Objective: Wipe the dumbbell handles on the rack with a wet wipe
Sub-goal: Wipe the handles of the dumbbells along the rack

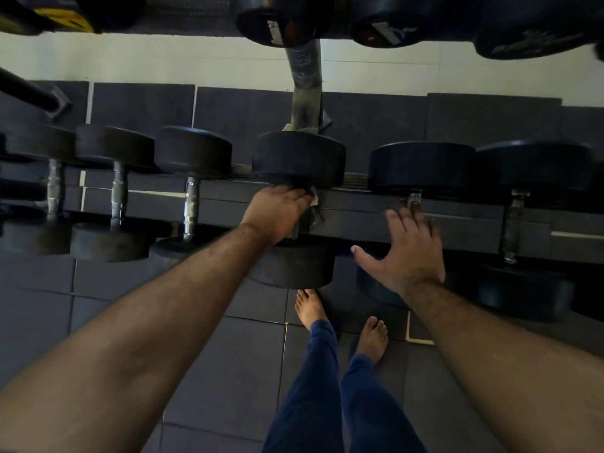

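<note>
Several black dumbbells with metal handles lie in a row on the dark rack [359, 220]. My left hand [277, 210] grips the handle of the middle dumbbell [299, 158] with a white wet wipe [314, 199] wrapped under its fingers; only a corner of the wipe shows and the handle is hidden. My right hand [407, 250] lies flat with spread fingers over the handle of the neighbouring dumbbell [421, 168] on the right, hiding most of that handle. The bare handles [190, 210] to the left are shiny.
An upper rack tier with larger dumbbells [281, 24] hangs across the top of the view, held by a grey upright post [305, 89]. My bare feet [312, 308] stand on dark rubber floor tiles close to the rack. A black bar [32, 93] juts in at the left.
</note>
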`<control>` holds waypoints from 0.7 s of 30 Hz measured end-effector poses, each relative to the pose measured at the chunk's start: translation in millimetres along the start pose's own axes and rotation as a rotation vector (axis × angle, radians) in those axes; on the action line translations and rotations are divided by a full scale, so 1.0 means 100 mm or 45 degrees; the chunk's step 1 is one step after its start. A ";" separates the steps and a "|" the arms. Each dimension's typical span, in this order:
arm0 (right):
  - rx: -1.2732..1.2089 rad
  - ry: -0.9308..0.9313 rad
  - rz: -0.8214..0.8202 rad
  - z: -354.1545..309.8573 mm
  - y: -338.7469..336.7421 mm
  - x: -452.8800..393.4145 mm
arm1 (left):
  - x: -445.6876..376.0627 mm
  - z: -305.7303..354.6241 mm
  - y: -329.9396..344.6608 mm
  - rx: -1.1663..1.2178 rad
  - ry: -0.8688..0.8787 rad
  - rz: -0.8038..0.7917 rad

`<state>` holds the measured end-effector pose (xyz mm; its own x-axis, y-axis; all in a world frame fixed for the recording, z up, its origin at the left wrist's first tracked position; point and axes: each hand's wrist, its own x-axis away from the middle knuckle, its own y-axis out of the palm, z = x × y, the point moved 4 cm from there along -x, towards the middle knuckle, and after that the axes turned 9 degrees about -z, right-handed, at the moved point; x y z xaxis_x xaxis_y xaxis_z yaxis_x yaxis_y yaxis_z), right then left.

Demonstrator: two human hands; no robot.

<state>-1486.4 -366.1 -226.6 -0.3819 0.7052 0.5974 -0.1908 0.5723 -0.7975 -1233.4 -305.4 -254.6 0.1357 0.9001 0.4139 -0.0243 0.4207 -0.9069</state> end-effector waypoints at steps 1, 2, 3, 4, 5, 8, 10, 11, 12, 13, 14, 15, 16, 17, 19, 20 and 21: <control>0.004 0.003 0.003 0.00 0.00 0.00 | -0.01 -0.02 0.01 -0.034 0.062 -0.072; 0.008 0.004 0.006 0.00 0.00 0.00 | -0.01 -0.03 0.02 -0.077 0.144 -0.167; 0.011 0.004 0.008 0.00 0.00 0.00 | 0.02 -0.03 -0.01 -0.126 0.238 -0.239; 0.011 0.003 0.009 0.00 0.01 0.01 | 0.05 -0.02 -0.05 -0.170 0.334 -0.304; 0.009 0.002 0.009 -0.01 0.01 0.01 | 0.08 0.00 -0.10 -0.196 0.423 -0.325; 0.014 0.007 0.020 -0.01 0.01 0.01 | 0.11 -0.02 -0.28 -0.215 0.487 -0.104; 0.014 0.013 0.026 -0.02 0.00 0.01 | 0.07 -0.06 -0.32 -0.178 0.404 0.026; 0.013 0.017 0.024 -0.02 0.01 0.01 | 0.05 -0.06 -0.31 -0.179 0.364 0.019; 0.016 0.022 0.021 -0.03 0.01 0.02 | 0.02 -0.03 -0.28 -0.182 0.345 -0.001; 0.021 0.025 0.023 -0.03 0.00 0.02 | 0.00 0.00 -0.22 -0.177 0.347 -0.045; 0.024 0.027 0.029 -0.04 0.00 0.01 | -0.01 0.03 -0.15 -0.186 0.360 -0.118; 0.024 0.028 0.039 -0.04 -0.01 0.01 | -0.02 0.05 -0.08 -0.211 0.366 -0.194; 0.024 0.028 0.046 -0.03 -0.01 0.02 | -0.01 0.04 -0.04 -0.236 0.376 -0.245; 0.027 0.026 0.047 -0.03 -0.01 0.02 | 0.01 0.03 -0.03 -0.226 0.401 -0.260; 0.039 0.026 0.044 -0.03 -0.01 0.02 | 0.06 0.01 -0.10 -0.158 0.484 -0.163; 0.043 0.031 0.043 -0.03 -0.01 0.02 | 0.09 -0.01 -0.14 -0.084 0.514 -0.060; 0.046 0.036 0.041 -0.03 0.00 0.02 | 0.12 -0.02 -0.17 -0.006 0.509 0.045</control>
<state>-1484.1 -363.1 -224.6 -0.3629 0.7350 0.5728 -0.2116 0.5337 -0.8188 -1229.0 -301.8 -234.4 0.5096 0.7988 0.3197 -0.0313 0.3886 -0.9209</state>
